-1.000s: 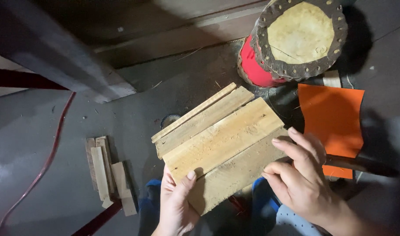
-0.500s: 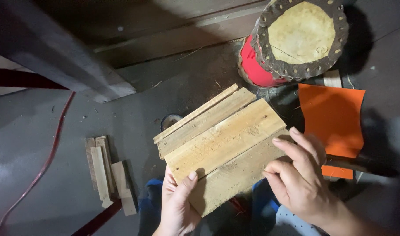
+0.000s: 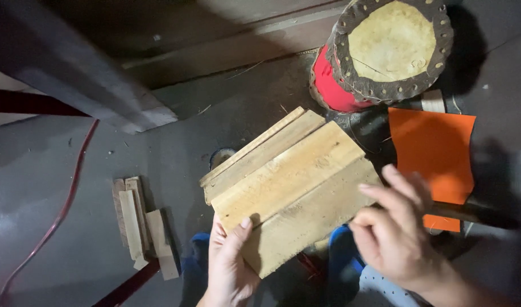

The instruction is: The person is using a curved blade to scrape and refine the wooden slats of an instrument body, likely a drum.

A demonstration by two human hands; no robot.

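The left hand (image 3: 229,264) is gripping the near-left corner of a wooden panel (image 3: 289,185) made of pale slats joined side by side, thumb pressed on top, and the panel is tilted diagonally above the grey floor (image 3: 56,227), right in front of the person. The right hand (image 3: 394,233) is at the panel's right edge with its fingers loosely curled, kinda blurry, so I can't tell if it's actually touching the wood. Behind the panel there's a drum (image 3: 385,51) with a red body and a studded skin top, an orange sheet (image 3: 434,150) to the right, and a little pile of wood offcuts (image 3: 141,224) lying on the floor off to the left.
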